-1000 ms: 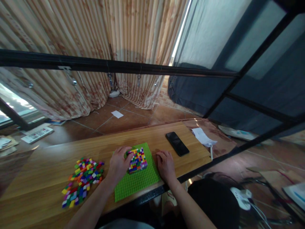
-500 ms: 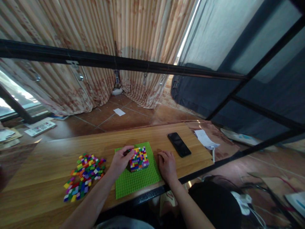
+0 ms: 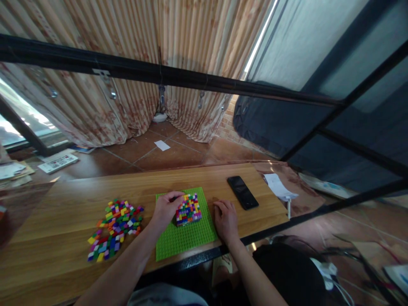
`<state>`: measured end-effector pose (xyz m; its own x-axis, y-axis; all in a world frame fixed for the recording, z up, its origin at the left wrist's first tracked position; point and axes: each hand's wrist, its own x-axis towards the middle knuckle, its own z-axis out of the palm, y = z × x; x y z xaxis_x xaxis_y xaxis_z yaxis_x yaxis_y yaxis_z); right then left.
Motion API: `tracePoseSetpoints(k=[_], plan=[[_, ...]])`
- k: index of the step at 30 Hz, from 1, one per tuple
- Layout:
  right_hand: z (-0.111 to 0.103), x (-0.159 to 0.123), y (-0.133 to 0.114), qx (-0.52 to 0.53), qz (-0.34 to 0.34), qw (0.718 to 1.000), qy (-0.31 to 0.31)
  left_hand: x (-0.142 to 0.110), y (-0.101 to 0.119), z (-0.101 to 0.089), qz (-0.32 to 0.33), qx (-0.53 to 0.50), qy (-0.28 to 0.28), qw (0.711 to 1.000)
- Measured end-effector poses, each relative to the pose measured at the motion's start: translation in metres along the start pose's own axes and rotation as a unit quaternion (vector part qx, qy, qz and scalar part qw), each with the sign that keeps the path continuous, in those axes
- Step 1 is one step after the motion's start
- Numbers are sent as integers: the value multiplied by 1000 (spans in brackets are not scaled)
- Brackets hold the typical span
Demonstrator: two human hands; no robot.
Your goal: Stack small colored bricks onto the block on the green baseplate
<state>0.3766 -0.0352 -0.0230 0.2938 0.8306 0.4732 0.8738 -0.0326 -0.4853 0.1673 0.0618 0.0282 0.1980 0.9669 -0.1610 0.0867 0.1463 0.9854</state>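
A block of many-coloured toy bricks [image 3: 189, 210] stands on a green baseplate [image 3: 178, 244] on the table. My left hand [image 3: 166, 209] is at the block's upper left corner, thumb and index finger brought together in a pinch. Whatever lies between those fingertips is too small to make out. Just right of the baseplate, my right hand [image 3: 226, 219] rests on the wood with its fingers loosely bent and nothing visible in it. Loose coloured bricks [image 3: 119, 227] lie in a spread pile to the left of my left forearm.
A black phone [image 3: 242, 192] lies on the wooden table [image 3: 63, 221], right of the baseplate. Paper [image 3: 276, 186] is beyond the table's right end. A dark metal bar [image 3: 191, 76] crosses the view ahead, with curtains behind it.
The view has shifted slightly, so the whole scene sits a little differently. My left hand stays pinched at the block's corner, and my right hand keeps its place beside the baseplate.
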Motion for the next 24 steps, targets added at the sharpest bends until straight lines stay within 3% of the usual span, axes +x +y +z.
tracePoseSetpoints(k=[7, 13, 16, 19, 21, 24], plan=[[0, 0, 1, -8, 0, 1000, -6, 1, -3, -1, 22, 46, 1, 999], [2, -1, 5, -4, -14, 1000, 9, -1, -4, 4, 44, 19, 24, 999], [4, -2, 8, -4, -25, 1000, 6, -7, -1, -2, 63, -2, 46, 997], [5, -3, 11, -2, -33, 999, 10, -15, 1, -29, 101, 19, 67, 992], [5, -3, 12, 0, -34, 999, 14, -20, 0, -57, 131, 107, 82, 982], [4, -3, 11, -5, -31, 999, 10, -24, -4, -100, 181, 301, 112, 929]])
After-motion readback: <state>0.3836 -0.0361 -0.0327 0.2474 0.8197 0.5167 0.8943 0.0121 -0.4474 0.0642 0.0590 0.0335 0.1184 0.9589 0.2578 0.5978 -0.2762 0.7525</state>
